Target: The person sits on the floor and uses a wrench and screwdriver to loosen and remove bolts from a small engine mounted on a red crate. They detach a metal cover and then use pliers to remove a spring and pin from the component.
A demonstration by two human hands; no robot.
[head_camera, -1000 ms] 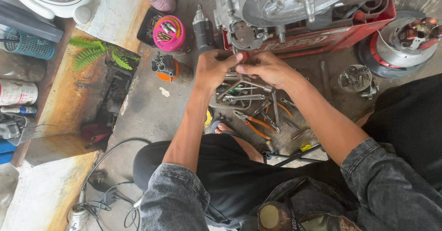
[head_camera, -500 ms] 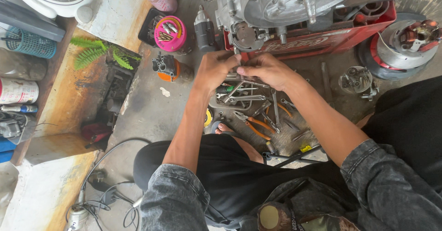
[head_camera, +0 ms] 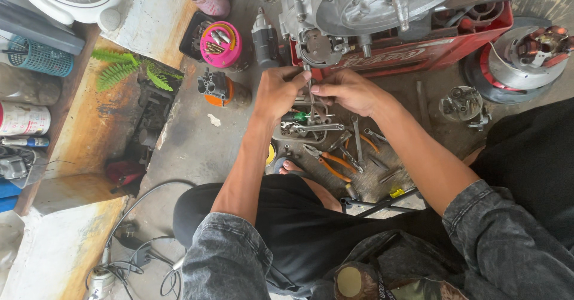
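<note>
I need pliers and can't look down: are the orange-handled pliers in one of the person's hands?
No, the orange-handled pliers lie on the floor among other tools, below both hands, which are up at the engine.

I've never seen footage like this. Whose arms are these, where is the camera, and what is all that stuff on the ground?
The camera sits on a person's head and looks down, so the arms are their own. The left hand and right hand meet around a thin metal tool just below a grey engine resting on a red crate. On the concrete floor lie wrenches and orange-handled pliers. A pink tub of small parts stands to the left.
</note>
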